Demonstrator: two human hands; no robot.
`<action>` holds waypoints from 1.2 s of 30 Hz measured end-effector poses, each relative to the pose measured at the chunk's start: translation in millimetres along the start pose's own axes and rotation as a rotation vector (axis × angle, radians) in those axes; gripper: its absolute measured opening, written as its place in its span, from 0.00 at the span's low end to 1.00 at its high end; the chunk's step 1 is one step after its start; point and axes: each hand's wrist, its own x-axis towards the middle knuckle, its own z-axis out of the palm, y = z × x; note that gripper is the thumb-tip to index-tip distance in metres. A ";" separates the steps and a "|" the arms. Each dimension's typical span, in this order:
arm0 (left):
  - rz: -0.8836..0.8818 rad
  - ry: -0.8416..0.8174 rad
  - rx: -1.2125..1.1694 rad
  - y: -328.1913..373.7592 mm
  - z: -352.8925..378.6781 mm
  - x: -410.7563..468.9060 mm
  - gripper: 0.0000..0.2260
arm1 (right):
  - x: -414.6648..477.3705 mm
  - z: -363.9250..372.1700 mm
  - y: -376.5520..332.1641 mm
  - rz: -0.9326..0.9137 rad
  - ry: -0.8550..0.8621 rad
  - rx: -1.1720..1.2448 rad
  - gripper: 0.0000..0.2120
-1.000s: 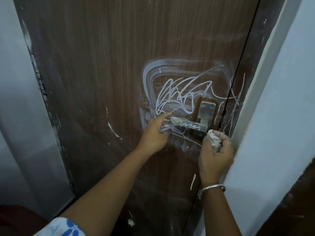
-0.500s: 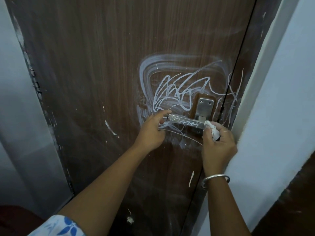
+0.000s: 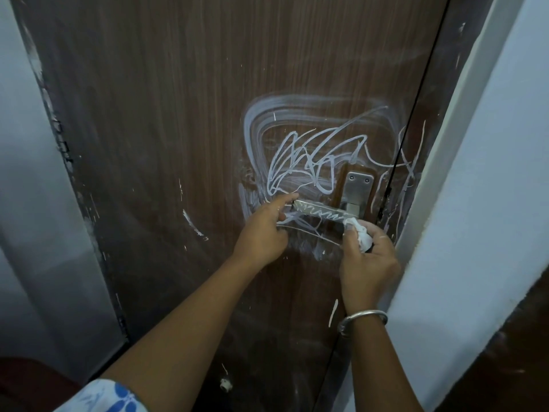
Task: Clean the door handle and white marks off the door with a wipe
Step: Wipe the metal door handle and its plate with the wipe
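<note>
Both ends of the level door handle (image 3: 320,214), near the latch edge of the door (image 3: 178,144), are occupied: its free left end is pinched by the left hand (image 3: 263,233), its pivot end touched by the wipe (image 3: 361,234) gripped in the right hand (image 3: 368,263).

L hand (image 3: 261,230) pinching w/ thumb & index; R hand (image 3: 368,263) fingers curled.

Dim, flat indoor light leaves the door (image 3: 178,129) dull and the lower corners nearly black, the wall (image 3: 490,173) at right is brightest, wide-angle distortion bows the straight edges, and detail is soft throughout.
</note>
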 end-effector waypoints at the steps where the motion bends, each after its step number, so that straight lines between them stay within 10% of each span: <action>1: -0.002 -0.005 0.011 -0.1 -0.2 -0.1 0.35 | 1.6 0.4 0.5 0.017 0.014 0.028 0.07; 36: -0.079 -0.097 0.159 16.1 -7.3 -12.1 0.39 | 4.2 18.7 0.1 -0.002 0.018 0.084 0.03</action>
